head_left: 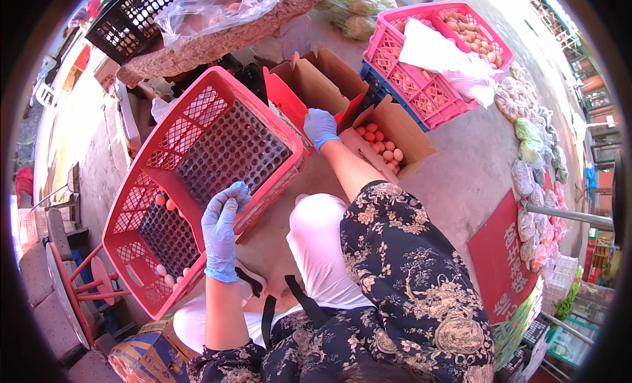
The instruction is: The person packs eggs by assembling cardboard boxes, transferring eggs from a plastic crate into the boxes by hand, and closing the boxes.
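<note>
My left hand (223, 230), in a blue glove, hangs over the near side of a pink plastic crate (269, 198). Its fingers are bunched against the thumb, and no object shows between them. My right hand (321, 128), gloved too, has its fingers curled on the edge of a red cardboard box (284, 99) with raised brown flaps. Inside the crate are a black dimpled egg tray (229, 151) with bare hollows and a second tray (168, 230) with several eggs (165, 201) at its ends. Right of my right hand, an open carton (412, 156) holds brown eggs (382, 143).
A pink crate of eggs (419, 82), partly covered by a white cloth (434, 55), stands on a blue crate (373, 82). A stone slab (222, 37) bears a black crate (128, 25). Bagged produce (526, 151) and a red sign (501, 254) lie right; a round stool (69, 294) lies left.
</note>
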The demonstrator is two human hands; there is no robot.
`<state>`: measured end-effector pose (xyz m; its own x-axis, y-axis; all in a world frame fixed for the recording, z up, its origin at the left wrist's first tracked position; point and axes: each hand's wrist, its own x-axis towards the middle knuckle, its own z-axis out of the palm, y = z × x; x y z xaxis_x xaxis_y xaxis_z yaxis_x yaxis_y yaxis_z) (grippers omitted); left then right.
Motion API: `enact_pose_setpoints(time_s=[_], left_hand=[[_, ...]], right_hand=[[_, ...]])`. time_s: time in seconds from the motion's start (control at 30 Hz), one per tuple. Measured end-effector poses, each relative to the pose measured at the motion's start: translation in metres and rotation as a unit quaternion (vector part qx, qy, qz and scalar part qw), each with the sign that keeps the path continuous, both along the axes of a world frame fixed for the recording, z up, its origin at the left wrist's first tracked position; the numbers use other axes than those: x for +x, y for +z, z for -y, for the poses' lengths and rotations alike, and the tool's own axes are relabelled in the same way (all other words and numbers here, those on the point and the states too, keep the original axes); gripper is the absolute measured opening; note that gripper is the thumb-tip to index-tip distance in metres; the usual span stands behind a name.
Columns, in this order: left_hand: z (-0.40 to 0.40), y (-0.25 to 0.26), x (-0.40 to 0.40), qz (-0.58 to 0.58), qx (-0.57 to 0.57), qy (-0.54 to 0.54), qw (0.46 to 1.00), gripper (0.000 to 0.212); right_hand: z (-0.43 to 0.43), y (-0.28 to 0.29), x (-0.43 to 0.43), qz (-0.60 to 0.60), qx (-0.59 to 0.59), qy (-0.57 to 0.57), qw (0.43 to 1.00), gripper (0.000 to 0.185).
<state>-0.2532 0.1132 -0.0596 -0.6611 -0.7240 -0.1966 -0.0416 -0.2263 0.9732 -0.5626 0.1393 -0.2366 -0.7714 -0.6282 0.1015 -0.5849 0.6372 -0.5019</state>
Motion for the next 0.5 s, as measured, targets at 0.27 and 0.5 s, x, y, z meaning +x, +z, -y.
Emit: enact_pose_setpoints(time_s=[0.27, 0.5], left_hand=[[-0.032, 0.003, 0.004, -0.016, 0.019, -0.037, 0.999, 0.025], [-0.058, 0.029, 0.026, -0.038, 0.001, -0.044, 0.998, 0.024]], right_hand=[[-0.069, 0.136, 0.045, -0.129, -0.139, -0.006, 0.982, 0.017], [-0.132, 0.253, 0.078, -0.293, -0.286, 0.046, 0.911, 0.020]])
